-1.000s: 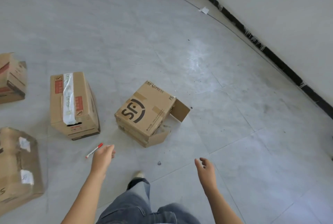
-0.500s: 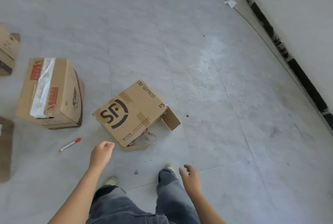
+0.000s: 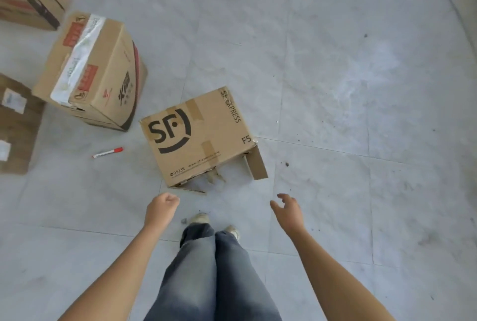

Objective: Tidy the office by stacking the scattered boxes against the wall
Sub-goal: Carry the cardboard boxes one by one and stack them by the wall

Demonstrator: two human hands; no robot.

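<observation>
The brown cardboard box with the black SF logo (image 3: 196, 137) lies on the grey tiled floor (image 3: 335, 88) just ahead of us, one end flap open. Our left hand (image 3: 161, 208) is curled into an empty fist near it. Our right hand (image 3: 286, 211) hovers with fingers loosely spread, touching nothing. A red-capped white marker (image 3: 108, 152) and a taped brown carton (image 3: 93, 70) lie to the left.

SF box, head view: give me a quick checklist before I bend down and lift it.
1. Hands free: ok. The left hand is fisted and the right hand is spread; neither holds anything.
2. SF box within reach: looks ok, it sits just ahead of both hands.
3. Box closed: not ok. A side flap hangs open and the near bottom edge looks torn.
4. Contents: cannot tell.
5. Footing: ok. The red marker lies to the left, apart from the box.
</observation>
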